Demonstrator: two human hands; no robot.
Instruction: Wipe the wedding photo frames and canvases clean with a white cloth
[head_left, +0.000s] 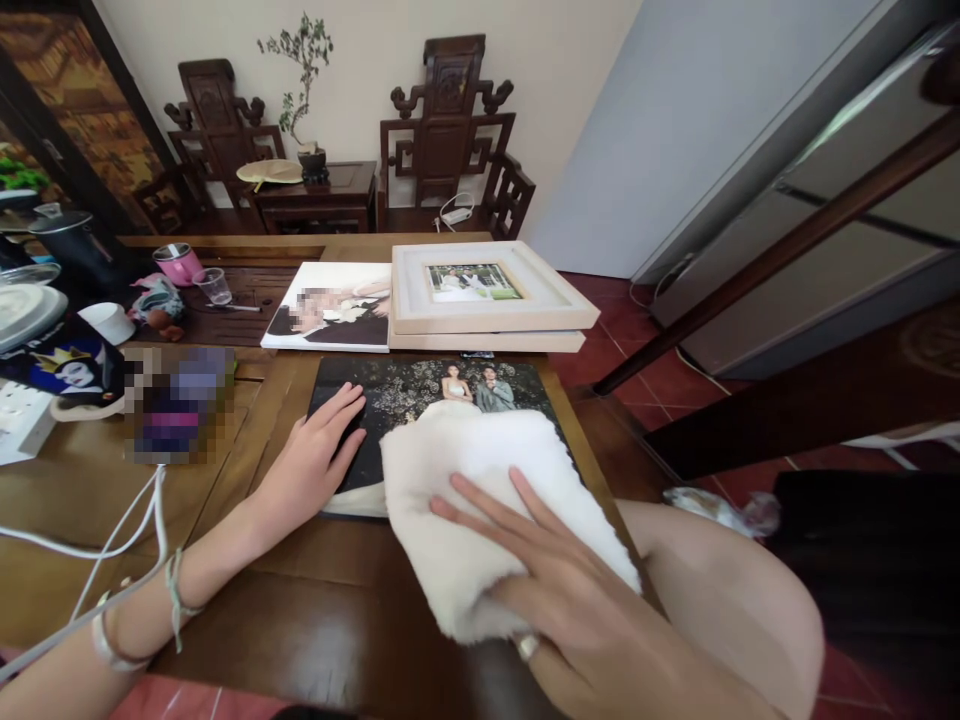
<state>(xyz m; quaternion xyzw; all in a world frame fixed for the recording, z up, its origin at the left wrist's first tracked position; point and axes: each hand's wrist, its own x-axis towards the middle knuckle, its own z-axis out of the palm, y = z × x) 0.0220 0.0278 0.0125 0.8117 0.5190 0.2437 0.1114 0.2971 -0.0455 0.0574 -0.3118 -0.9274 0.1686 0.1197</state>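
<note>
A dark photo print [420, 395] of a couple lies flat on the wooden table [315, 590] in front of me. My left hand [311, 465] rests flat on its left edge, fingers apart. My right hand [555, 580] presses a white fluffy cloth [480, 480] onto the lower right part of the print, fingers spread over the cloth. The cloth hides much of the picture.
Behind the print lie another flat photo [330, 305] and two stacked pale wooden frames [487, 290]. At the left stand a pink cup [178, 263], a small glass [215, 285], a white cup [111, 321] and white cables [112, 545]. Carved chairs [446, 130] line the wall.
</note>
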